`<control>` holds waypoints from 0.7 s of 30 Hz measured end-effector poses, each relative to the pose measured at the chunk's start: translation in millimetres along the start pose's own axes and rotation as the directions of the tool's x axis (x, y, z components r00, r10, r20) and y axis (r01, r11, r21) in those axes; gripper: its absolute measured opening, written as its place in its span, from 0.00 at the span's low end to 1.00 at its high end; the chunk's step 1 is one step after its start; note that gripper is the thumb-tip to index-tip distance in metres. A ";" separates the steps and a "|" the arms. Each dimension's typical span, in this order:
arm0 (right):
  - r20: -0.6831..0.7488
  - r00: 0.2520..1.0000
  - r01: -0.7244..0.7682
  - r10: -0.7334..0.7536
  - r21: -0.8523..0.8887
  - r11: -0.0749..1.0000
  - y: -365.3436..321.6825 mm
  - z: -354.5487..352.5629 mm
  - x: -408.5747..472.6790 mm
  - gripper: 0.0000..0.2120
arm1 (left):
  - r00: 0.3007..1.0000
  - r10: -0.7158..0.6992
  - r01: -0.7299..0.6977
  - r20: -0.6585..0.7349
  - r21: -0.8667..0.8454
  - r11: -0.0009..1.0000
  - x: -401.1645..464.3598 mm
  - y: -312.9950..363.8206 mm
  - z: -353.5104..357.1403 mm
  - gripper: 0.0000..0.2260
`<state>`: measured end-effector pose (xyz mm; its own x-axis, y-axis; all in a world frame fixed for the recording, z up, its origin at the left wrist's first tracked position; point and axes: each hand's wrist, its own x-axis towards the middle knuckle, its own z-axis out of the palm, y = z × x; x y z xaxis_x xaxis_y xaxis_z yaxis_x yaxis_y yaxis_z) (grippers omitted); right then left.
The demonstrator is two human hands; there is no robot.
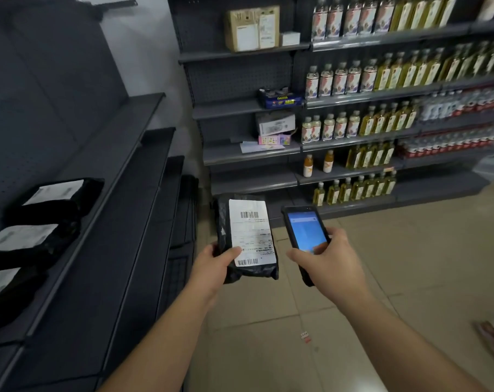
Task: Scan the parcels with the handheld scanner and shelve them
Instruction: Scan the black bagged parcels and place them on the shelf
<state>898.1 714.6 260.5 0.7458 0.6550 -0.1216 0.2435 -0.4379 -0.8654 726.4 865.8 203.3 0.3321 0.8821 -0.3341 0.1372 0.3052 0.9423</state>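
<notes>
Left hand (214, 264) gripped a black poly parcel (247, 240) at its near end, thumb laid over the lower edge of the white shipping label (251, 232), fingers wrapped beneath. Parcel held label-up over the tiled floor (381, 264), long axis running roughly 6 to 12 o'clock, tipped slightly toward 11. Two barcodes showed on the label, one at the far end and one at the near end just beside the thumb. Right hand (329, 263) clasped the handheld scanner (306, 236), screen lit blue and facing up, thumb resting on the lower screen edge. Scanner sat just beside the parcel at its 3 o'clock, apart, its long axis near parallel to the parcel, head pointing toward 11–12. Judgement: the scan window was aimed past the label, not at it; the head would likely need to swing toward 9 o'clock over the far barcode. Dark shelving (121, 210) at 9 o'clock held three similar black parcels (56, 199); the left hand was the nearer one for shelving.
</notes>
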 end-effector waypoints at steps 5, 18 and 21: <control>0.053 0.998 0.035 -0.034 -0.008 0.999 -23.1 -10.8 95.6 0.41 | 0.999 -0.010 0.009 -0.043 -0.025 1.000 63.2 27.6 34.5 0.10; 0.076 0.995 0.067 -0.063 -0.044 0.997 -80.8 59.4 291.4 0.44 | 0.995 -0.030 0.022 -0.094 -0.085 0.996 257.1 81.7 42.9 0.10; 0.059 0.996 0.076 -0.073 -0.062 0.995 -107.5 88.9 336.1 0.40 | 0.997 -0.005 -0.003 -0.083 -0.099 0.995 314.3 104.0 31.0 0.11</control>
<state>1067.5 1036.5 269.4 0.6881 0.7204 -0.0870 0.3379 -0.4242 -0.8402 874.0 1163.7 195.8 0.2524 0.9075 -0.3358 0.0432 0.3362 0.9408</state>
